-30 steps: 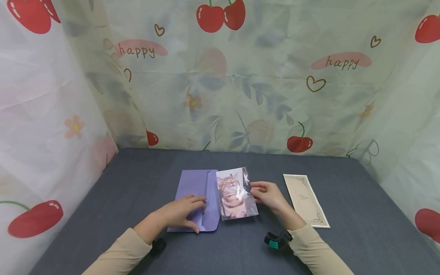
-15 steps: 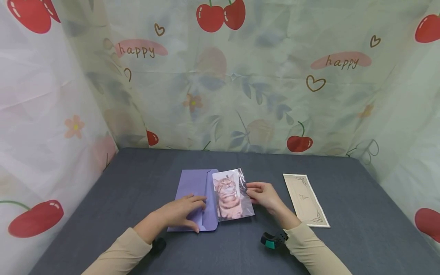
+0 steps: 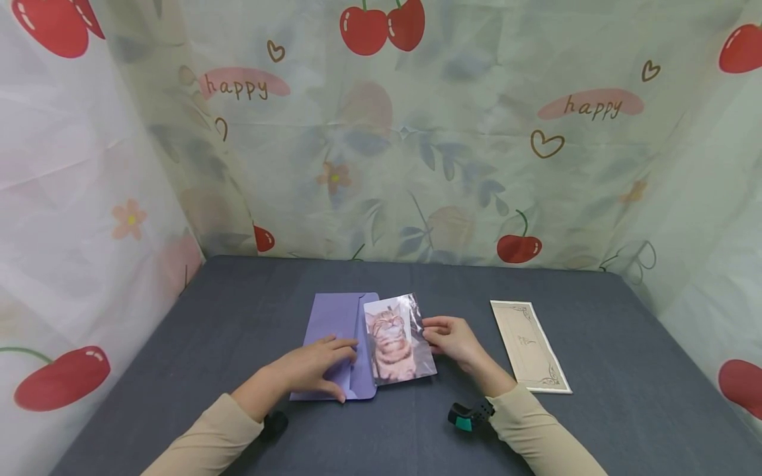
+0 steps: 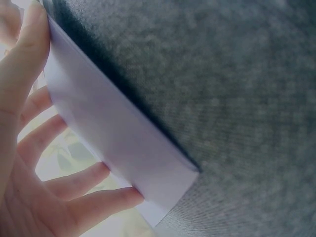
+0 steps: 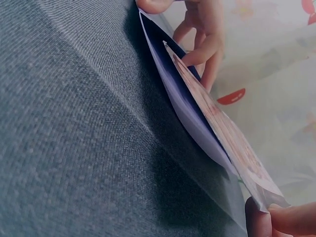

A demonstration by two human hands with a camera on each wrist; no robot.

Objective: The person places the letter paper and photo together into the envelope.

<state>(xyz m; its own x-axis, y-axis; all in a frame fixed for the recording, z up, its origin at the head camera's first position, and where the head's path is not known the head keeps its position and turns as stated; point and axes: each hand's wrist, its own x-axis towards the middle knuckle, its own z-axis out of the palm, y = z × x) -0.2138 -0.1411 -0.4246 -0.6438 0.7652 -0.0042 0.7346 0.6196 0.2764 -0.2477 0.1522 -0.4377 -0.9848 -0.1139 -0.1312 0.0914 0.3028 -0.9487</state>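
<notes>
Dark grey cloth covers the tabletop [image 3: 411,433], giving your purple envelope [image 3: 333,317] a flat bed, its flap [image 3: 362,385] turned out to the right. Your left hand [image 3: 314,365] spreads over the envelope, that grip wide, thumb by the near edge and fingertips at the edge of the pocket, probably to stop it sliding and keep the mouth reachable. Your cat picture [image 3: 388,340], in a clear, glossy sleeve, lies slightly skewed with its left side over the flap; you can't tell whether any of it is inside. Your right hand [image 3: 454,342] has a narrow grip, pinching the sleeve's right edge, which likely leaves the leading side free. Your own left fingertips, right at the pocket edge, look like the nearest obstacle. The beige card [image 3: 530,347] lies beyond your right hand, apart from the envelope, and a black device with a green patch [image 3: 468,418] sits below your right wrist.
</notes>
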